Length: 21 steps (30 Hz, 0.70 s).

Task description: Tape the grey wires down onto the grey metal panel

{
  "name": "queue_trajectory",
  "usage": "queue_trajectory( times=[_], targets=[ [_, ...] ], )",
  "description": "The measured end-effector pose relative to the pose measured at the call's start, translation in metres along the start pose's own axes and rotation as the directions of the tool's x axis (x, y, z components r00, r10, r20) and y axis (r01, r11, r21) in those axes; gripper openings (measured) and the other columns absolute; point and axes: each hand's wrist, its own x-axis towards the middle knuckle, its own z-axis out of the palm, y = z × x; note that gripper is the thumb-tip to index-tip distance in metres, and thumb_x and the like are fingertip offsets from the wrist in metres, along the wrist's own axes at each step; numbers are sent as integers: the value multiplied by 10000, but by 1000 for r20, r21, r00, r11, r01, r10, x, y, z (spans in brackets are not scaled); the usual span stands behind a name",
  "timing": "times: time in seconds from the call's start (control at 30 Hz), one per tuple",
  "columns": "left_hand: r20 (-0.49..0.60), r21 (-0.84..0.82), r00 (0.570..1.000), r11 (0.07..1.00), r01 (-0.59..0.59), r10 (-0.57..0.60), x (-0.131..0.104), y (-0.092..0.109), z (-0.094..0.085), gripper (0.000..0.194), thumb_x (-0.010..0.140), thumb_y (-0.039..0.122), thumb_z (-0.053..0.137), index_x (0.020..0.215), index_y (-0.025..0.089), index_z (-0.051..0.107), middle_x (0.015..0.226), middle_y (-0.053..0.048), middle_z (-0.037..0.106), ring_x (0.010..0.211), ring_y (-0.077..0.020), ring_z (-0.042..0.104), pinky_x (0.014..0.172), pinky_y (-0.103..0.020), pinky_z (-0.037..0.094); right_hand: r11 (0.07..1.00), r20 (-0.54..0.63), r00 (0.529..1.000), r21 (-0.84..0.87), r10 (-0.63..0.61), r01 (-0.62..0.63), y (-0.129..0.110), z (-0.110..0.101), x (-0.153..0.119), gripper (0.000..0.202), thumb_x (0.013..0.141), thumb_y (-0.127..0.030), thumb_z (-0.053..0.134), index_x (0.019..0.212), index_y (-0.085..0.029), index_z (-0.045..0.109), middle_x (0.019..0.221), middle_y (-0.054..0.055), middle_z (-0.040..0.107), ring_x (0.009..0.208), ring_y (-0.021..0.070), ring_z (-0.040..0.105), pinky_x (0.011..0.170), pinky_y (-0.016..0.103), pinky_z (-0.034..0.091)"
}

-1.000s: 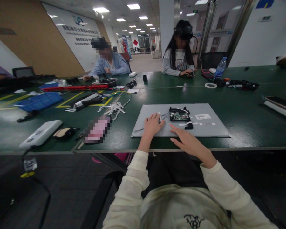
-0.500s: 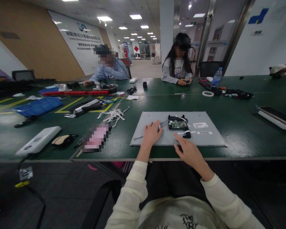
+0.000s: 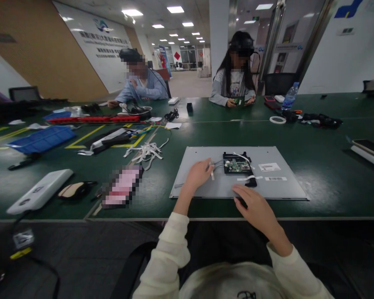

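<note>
A flat grey panel (image 3: 218, 187) lies on the table before me, with a green circuit board (image 3: 236, 166) in a black frame on it. Grey wires (image 3: 217, 163) run leftward from the board to my left hand (image 3: 198, 174), whose fingertips are pinched on them. A short strip of pale tape (image 3: 212, 175) hangs just below those fingertips. Over the panel's front edge hovers my right hand (image 3: 254, 203), its fingers bent and thumb apart, holding nothing. Close to its fingertips is a black piece (image 3: 252, 182) with white tape across it.
Left of the panel are a tangle of white strips (image 3: 146, 153), a pink phone-shaped item (image 3: 123, 187), a white power bank (image 3: 40, 191) and a blue tray (image 3: 43, 139). A tape roll (image 3: 277, 120) and water bottle (image 3: 290, 97) stand farther back. Two people sit opposite.
My left hand has gone from lying spread on the panel to pinching the wires, lifting them slightly. The right hand stays near the front edge. The view has shifted slightly.
</note>
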Motion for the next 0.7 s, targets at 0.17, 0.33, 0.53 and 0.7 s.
queue_trajectory(
  times=[0.17, 0.33, 0.53, 0.7],
  targets=[
    [101, 31, 991, 996, -89, 86, 7, -16, 4, 561, 902, 404, 521, 1406, 185, 408, 1429, -97, 495, 1333, -232, 443, 1100, -357, 342, 999, 20, 1000, 38, 6, -7, 5, 0, -1, 350, 925, -236, 451, 1232, -177, 608, 1306, 95, 589, 1208, 229, 544, 1046, 424, 444],
    [74, 42, 992, 993, -108, 105, -2, -13, 13, 609, 913, 469, 489, 1433, 181, 354, 1470, -107, 443, 1367, -236, 397, 1112, -377, 323, 1000, 43, 999, 21, -4, 3, 7, -2, -5, 369, 923, -247, 456, 1250, -168, 609, 1327, 95, 575, 1237, 228, 523, 1070, 416, 421],
    [-73, 162, 997, 987, 23, -11, -30, 27, 20, 419, 958, 309, 390, 1356, 192, 453, 1412, -125, 505, 1315, -235, 452, 1114, -481, 296, 999, 33, 999, 32, -11, 10, 8, -4, -10, 365, 921, -244, 458, 1241, -167, 617, 1318, 98, 580, 1233, 221, 525, 1074, 403, 414],
    [-88, 179, 995, 982, 62, -47, -46, 49, 25, 423, 963, 258, 312, 1344, 186, 481, 1440, -129, 474, 1336, -246, 423, 1106, -566, 276, 999, 27, 999, 35, -28, 27, 8, -5, -13, 360, 923, -240, 450, 1226, -159, 625, 1312, 104, 582, 1226, 218, 529, 1070, 396, 416]
  ],
)
